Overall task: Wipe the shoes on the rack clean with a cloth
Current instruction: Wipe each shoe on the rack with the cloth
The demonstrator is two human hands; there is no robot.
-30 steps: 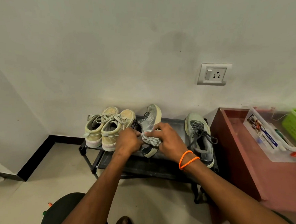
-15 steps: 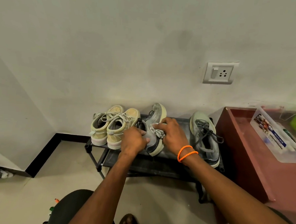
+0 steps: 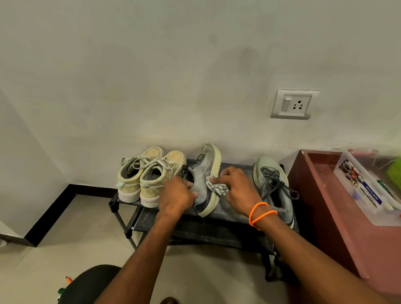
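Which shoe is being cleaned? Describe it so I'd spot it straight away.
Find the black shoe rack against the wall, below the wall socket. The grey shoe is tipped on its side, cream sole facing right, between the yellowish pair and an upright grey shoe. Only it has hands and a cloth on it.

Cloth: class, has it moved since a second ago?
Yes. The cloth in the right hand has shifted slightly right, toward the grey shoe standing at the right end of the rack.
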